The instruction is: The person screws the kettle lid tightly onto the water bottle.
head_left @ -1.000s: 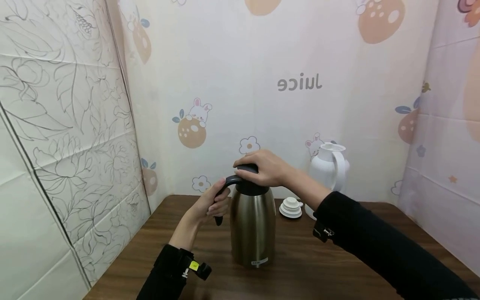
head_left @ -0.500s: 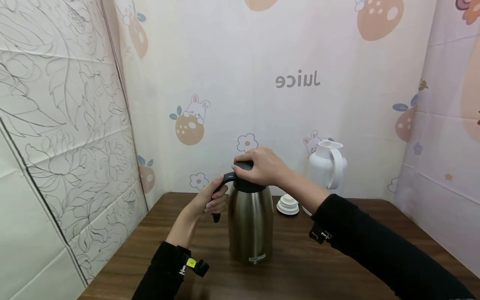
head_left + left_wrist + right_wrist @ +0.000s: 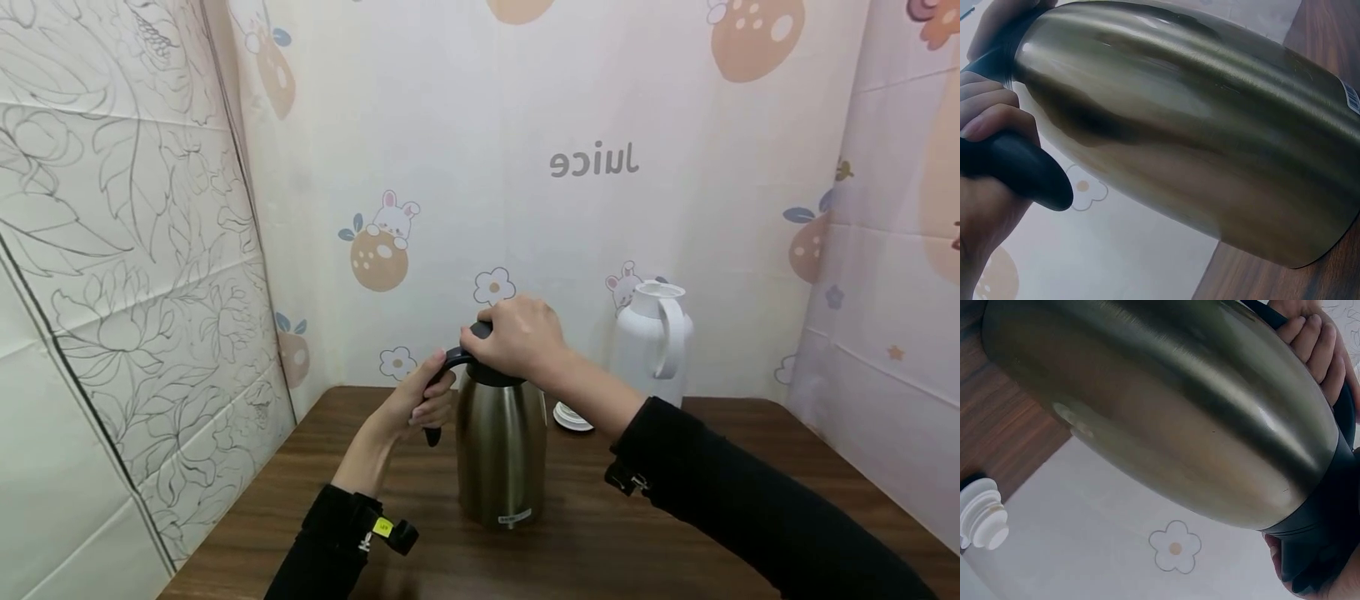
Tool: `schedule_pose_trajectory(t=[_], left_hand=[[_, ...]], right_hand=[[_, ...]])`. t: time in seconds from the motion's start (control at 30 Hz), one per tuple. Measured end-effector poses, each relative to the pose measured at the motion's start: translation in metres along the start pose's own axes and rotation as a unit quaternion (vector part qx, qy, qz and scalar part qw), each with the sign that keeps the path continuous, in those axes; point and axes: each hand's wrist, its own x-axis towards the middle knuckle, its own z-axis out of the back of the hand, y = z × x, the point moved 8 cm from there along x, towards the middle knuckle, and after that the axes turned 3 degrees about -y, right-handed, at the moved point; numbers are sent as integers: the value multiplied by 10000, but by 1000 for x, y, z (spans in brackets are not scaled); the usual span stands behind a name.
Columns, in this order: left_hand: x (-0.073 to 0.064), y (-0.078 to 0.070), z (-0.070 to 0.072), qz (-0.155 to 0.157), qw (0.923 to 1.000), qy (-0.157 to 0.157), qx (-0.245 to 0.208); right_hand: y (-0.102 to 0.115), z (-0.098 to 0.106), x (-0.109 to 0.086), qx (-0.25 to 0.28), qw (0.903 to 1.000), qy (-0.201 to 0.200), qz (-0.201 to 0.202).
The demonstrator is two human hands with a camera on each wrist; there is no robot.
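A brushed-metal thermos jug (image 3: pixel 501 454) with a black collar and black handle stands upright on the wooden table. My left hand (image 3: pixel 420 400) grips its handle (image 3: pixel 1029 172), fingers wrapped round it, on the jug's left side. On top, my right hand (image 3: pixel 521 337) holds the black lid (image 3: pixel 480 331), with the thumb on the near side and fingers over the far side. Most of the lid is hidden under that hand. In the right wrist view the jug's black collar (image 3: pixel 1310 531) shows beside the right hand's fingers.
Behind my right forearm stands a white jug (image 3: pixel 652 337) with a handle and an uncovered top. A white stepped lid (image 3: pixel 984 512) lies on the table (image 3: pixel 622 533) near it, partly hidden by the arm in the head view. A patterned curtain (image 3: pixel 450 125) hangs behind.
My right hand has turned on the lid, its wrist swinging toward me and its knuckles rotating. The left hand keeps its grip on the handle, and the jug stays in place.
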Motion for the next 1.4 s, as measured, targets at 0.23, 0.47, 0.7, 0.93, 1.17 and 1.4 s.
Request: schedule_pose_trajectory(t=[0.23, 0.47, 0.7, 0.93, 1.17, 1.4], left_hand=[[-1, 1, -1, -46, 9999, 71, -55], [0, 3, -3, -63, 9998, 153, -93], [0, 5, -3, -70, 9996, 186, -193], [0, 3, -2, -95, 9998, 120, -149], [0, 1, -3, -108, 9998, 142, -41], [-1, -2, -1, -119, 9999, 34, 27]], right_hand=[[0, -2, -1, 259, 9961, 299, 792], [-11, -7, -5, 1116, 9769, 707, 1680], [-21, -13, -4, 1782, 9601, 1079, 1865], [-22, -12, -2, 1763, 9636, 877, 1807], [-22, -9, -2, 1604, 9723, 471, 1631], [-15, -5, -2, 1332, 9804, 375, 1400]])
